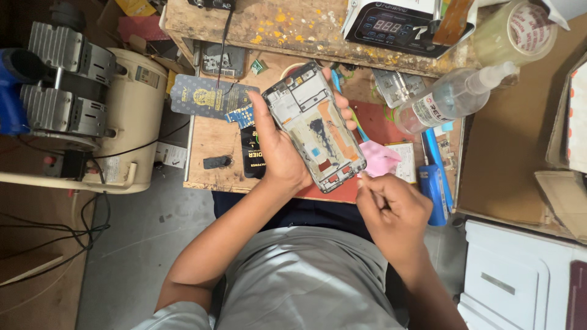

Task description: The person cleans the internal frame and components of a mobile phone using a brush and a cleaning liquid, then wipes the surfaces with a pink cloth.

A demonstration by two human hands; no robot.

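My left hand [280, 153] grips an opened phone frame [313, 125] from below, its bare inner side up, tilted over the small wooden bench [208, 140]. The frame shows metal shields, an orange strip and dark glue marks. My right hand [391, 208] is closed just off the frame's lower right corner, fingers pinched together; whatever they pinch is too small to make out. A crumpled pink cloth [378, 157] lies on the red mat [379, 125] beside that hand.
A clear spray bottle [449, 98] and a tape roll [520, 30] lie at the right. A digital control unit [397, 24] sits on the paint-spattered shelf. Blue tool [434, 186], phone parts, a dark card [205, 96]. An air compressor [79, 104] stands at left; white drawers [520, 275] at lower right.
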